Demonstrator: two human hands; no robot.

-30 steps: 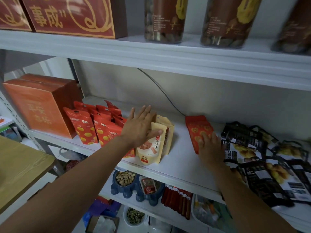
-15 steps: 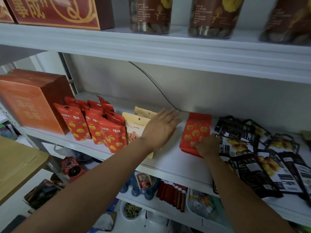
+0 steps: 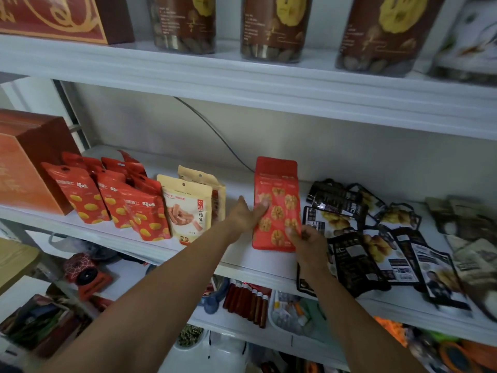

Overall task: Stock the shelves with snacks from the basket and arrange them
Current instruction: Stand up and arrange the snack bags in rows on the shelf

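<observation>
On the middle shelf (image 3: 263,262) of a white rack is where everything's going on, with the top shelf (image 3: 242,76) running across just above it. The far left end is taken up by a big orange gift box (image 3: 24,168). Up top, a row of clear jars (image 3: 271,25) with brown labels can be seen, cut off by the frame.

Over on the right of the middle shelf, a bunch of black pouches (image 3: 360,254) are lying flat and overlapping, a couple hanging over the front lip. Just beside the orange box, several red pouches with yellow nuts printed on them (image 3: 88,195) are stood upright in a tight cluster, and right next to those two beige snack-stick pouches (image 3: 188,208) are stood one behind the other.

The red walnut pouch (image 3: 277,195) is being held upright on the shelf in the gap between the beige pouches and the black ones, apart from the beige ones and right up against the black pile. Its lower right corner is pinched by the right hand (image 3: 309,240), grip clamped on it with the thumb on the front. The left hand (image 3: 247,214) is laid against the pouch's left edge with a digit over the front; whether that grip is closed round the edge can't be told, tbh.
</observation>
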